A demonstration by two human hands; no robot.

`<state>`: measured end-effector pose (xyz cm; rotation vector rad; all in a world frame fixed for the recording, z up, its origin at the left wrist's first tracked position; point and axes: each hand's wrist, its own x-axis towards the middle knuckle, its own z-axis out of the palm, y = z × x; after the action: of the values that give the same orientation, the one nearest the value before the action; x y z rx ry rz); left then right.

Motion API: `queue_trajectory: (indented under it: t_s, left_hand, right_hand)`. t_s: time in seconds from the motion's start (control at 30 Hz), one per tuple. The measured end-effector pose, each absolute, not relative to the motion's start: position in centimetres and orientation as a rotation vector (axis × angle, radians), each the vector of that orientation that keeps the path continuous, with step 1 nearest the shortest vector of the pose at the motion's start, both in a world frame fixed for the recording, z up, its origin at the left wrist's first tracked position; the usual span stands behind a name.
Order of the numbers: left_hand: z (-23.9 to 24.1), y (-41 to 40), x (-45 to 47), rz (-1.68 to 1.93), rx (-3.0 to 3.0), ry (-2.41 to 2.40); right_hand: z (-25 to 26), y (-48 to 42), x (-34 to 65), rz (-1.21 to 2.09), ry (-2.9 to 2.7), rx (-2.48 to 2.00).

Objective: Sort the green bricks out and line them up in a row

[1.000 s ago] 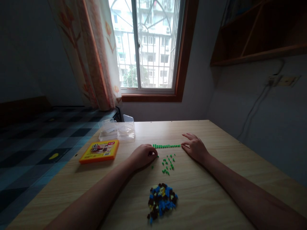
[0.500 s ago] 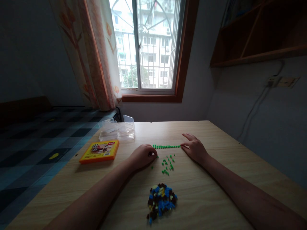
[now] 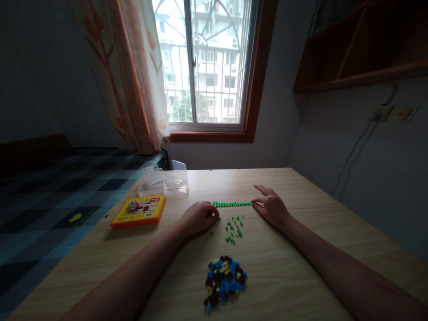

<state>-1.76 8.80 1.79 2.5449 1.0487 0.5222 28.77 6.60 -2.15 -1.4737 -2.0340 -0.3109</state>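
Observation:
A straight row of small green bricks [image 3: 232, 204] lies across the wooden table [image 3: 301, 276]. My left hand [image 3: 198, 217] rests curled at the row's left end, its fingertips closed by a green brick; what they pinch is hidden. My right hand [image 3: 270, 206] lies flat with fingers spread, its fingertips touching the row's right end. Loose green bricks [image 3: 234, 228] are scattered just in front of the row, between my hands. A heap of blue, dark brown and yellow bricks [image 3: 224, 280] sits nearer to me.
An orange box [image 3: 139, 211] lies at the left of the table, with a clear plastic container [image 3: 163, 182] behind it. A window and a curtain stand beyond the far edge. A bed with a checked cover is at the left, a wall shelf at upper right.
Almost nothing has moved. My right hand has crept slightly left against the end of the green row. My left hand stays in place.

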Motion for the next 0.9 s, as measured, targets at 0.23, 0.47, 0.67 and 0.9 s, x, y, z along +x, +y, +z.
queue_trajectory:
  t_s: [0.23, 0.47, 0.67, 0.9]
  left_hand:
    - [1.8, 8.6, -1.4, 0.528, 2.575, 1.081]
    - [1.6, 8.2, -1.0, 0.572, 2.612, 1.139]
    - [1.8, 8.1, -1.0, 0.604, 2.582, 1.182]
    - [1.5, 8.6, -1.2, 0.598, 2.573, 1.159]
  right_hand:
    - [-0.7, 4.7, 25.6, -0.269, -2.101, -1.351]
    - [-0.3, 2.6, 21.4, -0.046, -2.408, -1.261]
    - [-0.6, 3.4, 21.6, -0.038, -2.406, -1.301]
    - [0.2, 3.3, 23.2, -0.176, -2.282, -1.376]
